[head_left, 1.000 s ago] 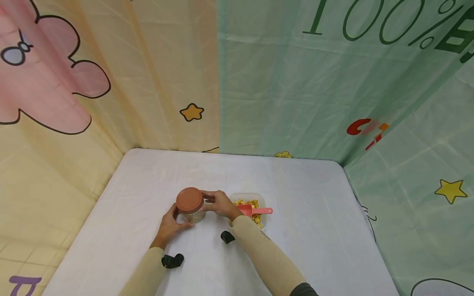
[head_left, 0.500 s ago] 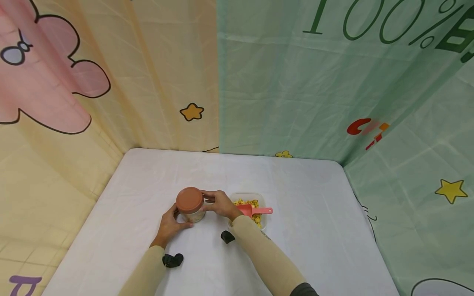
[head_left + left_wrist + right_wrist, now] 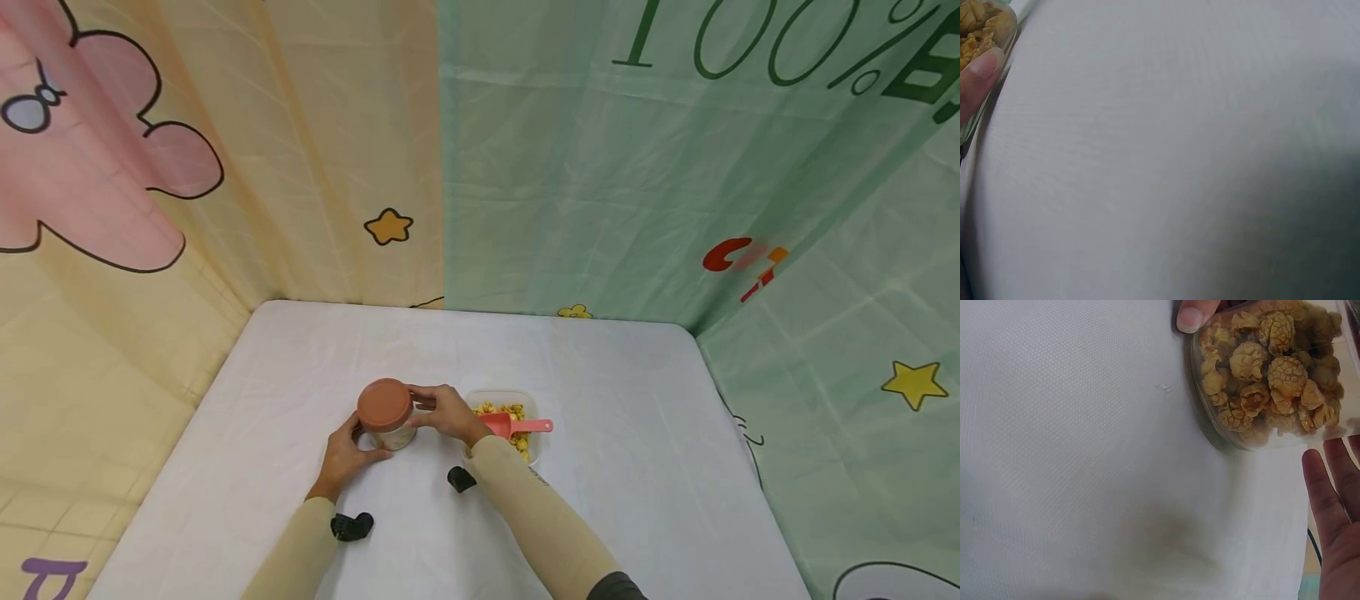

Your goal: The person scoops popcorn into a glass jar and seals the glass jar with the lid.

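A clear jar [image 3: 397,440] with an orange-brown screw lid [image 3: 385,404] stands on the white table. Through its wall I see pieces of popcorn [image 3: 1250,361]. My left hand [image 3: 343,458] grips the jar low down from the left, its thumb [image 3: 986,69] along the near side. From the right, my right hand [image 3: 448,414] reaches to the jar with its fingertips at the lid's edge and upper wall. In the right wrist view its fingers [image 3: 1322,487] lie fairly straight and spread, beside the jar. The far side of the jar is hidden.
Right behind my right wrist is a clear tub [image 3: 534,408] of yellow popcorn [image 3: 517,411]. A pink scoop [image 3: 525,427] lies in it, handle to the right. Black wrist cameras [image 3: 352,527] sit at both cuffs. Printed curtains [image 3: 555,167] enclose the table [image 3: 600,500].
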Action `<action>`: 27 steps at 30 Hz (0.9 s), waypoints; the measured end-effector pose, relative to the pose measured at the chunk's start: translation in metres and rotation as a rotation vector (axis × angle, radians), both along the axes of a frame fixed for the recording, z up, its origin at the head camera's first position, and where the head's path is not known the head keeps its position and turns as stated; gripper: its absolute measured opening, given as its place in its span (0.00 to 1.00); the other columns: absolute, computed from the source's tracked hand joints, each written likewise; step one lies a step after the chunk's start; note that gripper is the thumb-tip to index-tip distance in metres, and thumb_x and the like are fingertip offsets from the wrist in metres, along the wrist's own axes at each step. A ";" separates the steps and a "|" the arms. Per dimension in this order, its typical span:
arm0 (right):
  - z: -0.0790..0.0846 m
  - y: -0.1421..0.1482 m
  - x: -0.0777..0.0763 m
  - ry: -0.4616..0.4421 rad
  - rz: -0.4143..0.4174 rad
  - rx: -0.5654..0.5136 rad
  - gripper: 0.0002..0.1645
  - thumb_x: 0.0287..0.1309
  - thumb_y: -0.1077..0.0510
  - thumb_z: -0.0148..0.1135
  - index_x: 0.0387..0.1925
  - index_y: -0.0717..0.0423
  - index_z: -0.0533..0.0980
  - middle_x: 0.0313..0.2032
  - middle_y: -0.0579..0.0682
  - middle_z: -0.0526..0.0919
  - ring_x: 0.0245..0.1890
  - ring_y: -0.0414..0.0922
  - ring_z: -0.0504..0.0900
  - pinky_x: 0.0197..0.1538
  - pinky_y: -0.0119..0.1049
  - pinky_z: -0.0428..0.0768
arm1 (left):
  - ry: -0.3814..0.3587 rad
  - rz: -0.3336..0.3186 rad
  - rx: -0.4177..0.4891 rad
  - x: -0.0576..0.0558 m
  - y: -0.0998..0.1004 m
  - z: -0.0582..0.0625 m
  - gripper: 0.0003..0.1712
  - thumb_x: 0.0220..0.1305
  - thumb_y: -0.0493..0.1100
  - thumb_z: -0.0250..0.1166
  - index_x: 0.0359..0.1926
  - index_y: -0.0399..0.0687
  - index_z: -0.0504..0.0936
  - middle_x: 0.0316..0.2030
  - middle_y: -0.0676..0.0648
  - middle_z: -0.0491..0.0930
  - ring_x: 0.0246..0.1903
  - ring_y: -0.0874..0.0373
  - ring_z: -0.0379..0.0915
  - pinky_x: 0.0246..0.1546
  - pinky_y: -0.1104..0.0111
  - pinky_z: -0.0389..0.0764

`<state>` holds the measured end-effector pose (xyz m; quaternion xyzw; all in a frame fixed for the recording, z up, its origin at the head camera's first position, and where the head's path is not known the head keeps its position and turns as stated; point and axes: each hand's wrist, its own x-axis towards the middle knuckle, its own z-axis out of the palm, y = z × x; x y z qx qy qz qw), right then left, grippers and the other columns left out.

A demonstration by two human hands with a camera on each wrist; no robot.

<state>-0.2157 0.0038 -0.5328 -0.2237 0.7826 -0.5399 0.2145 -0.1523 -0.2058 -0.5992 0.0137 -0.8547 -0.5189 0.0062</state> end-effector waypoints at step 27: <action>0.002 0.001 -0.005 -0.012 0.126 -0.121 0.51 0.51 0.67 0.71 0.73 0.57 0.55 0.71 0.51 0.62 0.67 0.48 0.66 0.65 0.38 0.70 | -0.036 0.010 0.004 0.000 0.002 0.002 0.52 0.37 0.34 0.81 0.66 0.35 0.66 0.63 0.33 0.69 0.65 0.39 0.62 0.68 0.50 0.60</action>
